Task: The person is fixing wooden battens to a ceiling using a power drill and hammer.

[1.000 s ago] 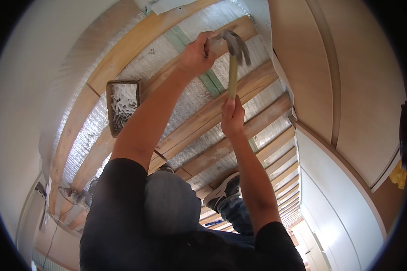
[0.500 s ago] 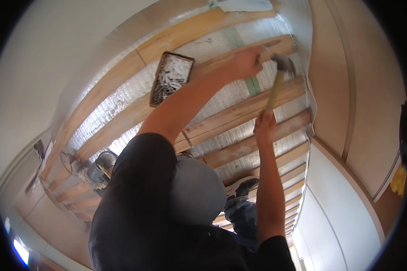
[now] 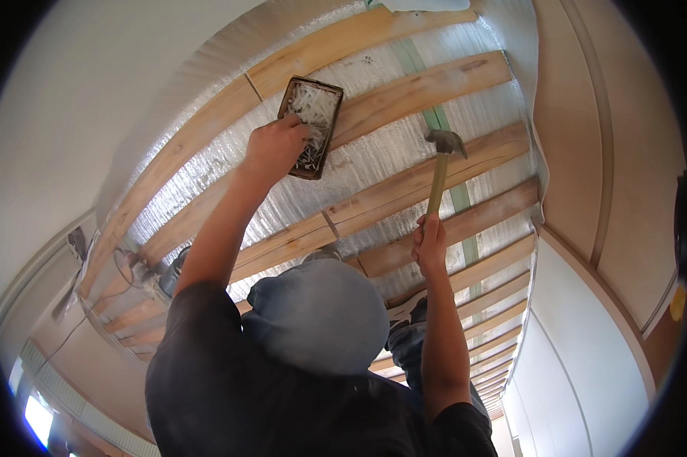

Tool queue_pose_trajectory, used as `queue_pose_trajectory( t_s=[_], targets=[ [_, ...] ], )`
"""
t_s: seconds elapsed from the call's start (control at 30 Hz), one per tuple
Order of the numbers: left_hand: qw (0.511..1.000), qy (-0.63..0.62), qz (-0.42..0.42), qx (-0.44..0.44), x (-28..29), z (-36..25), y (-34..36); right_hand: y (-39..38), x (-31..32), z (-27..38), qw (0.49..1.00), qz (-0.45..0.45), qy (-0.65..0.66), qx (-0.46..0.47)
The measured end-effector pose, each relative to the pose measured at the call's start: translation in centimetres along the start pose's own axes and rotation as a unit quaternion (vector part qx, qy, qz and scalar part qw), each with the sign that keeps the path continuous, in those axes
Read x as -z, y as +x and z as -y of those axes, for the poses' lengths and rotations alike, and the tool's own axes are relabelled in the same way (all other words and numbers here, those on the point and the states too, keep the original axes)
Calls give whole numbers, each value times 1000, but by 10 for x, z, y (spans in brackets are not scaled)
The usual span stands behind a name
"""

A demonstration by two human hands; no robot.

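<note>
My left hand (image 3: 277, 149) reaches into an open shallow box (image 3: 333, 126) lying across the wooden battens. White plastic pieces (image 3: 313, 100) fill one end of it, and metal nails or screws (image 3: 308, 159) lie at the other. The fingers are bent together among these contents, and their tips are hidden. To the right, my right hand (image 3: 429, 245) is wrapped round the lower handle of a claw hammer (image 3: 438, 183). Its metal head points away from me, above a batten (image 3: 477, 158) and apart from the left hand.
Several wooden battens (image 3: 404, 194) run crosswise over silvery foil insulation (image 3: 374, 156) with green tape strips (image 3: 435, 118). A tan panel wall (image 3: 568, 145) rises on the right. On the left, a power tool (image 3: 168, 276) partly shows beside my arm, with a cord nearby.
My left hand has moved from beside the hammer head, back and leftward into the box. The hammer has swung slightly left and down, still in my right hand.
</note>
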State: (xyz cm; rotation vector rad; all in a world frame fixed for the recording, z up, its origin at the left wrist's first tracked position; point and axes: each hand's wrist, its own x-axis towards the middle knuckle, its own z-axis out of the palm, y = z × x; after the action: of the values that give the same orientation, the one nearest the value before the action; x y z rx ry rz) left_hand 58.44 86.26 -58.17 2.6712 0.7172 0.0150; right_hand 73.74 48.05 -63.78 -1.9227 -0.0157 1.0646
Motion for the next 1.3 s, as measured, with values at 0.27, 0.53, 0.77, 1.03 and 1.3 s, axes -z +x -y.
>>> queue_pose_trajectory(
  t_s=[0.27, 0.53, 0.77, 1.03, 1.3],
  targets=[
    [985, 89, 41, -140, -13, 9, 5, -1, 10, 18, 996, 32, 67, -59],
    [989, -128, 76, 7, 28, -23, 27, 10, 18, -26, 998, 23, -25, 45],
    [876, -478, 56, -26, -41, -95, 143, 10, 8, -8, 998, 19, -2, -66],
    [903, -425, 65, -13, -116, -156, 270, 5, 4, 3, 998, 6, 24, -52],
    [916, -384, -86, -73, -155, -155, 277, -2, 10, 43, 998, -27, 29, -49]
  ],
)
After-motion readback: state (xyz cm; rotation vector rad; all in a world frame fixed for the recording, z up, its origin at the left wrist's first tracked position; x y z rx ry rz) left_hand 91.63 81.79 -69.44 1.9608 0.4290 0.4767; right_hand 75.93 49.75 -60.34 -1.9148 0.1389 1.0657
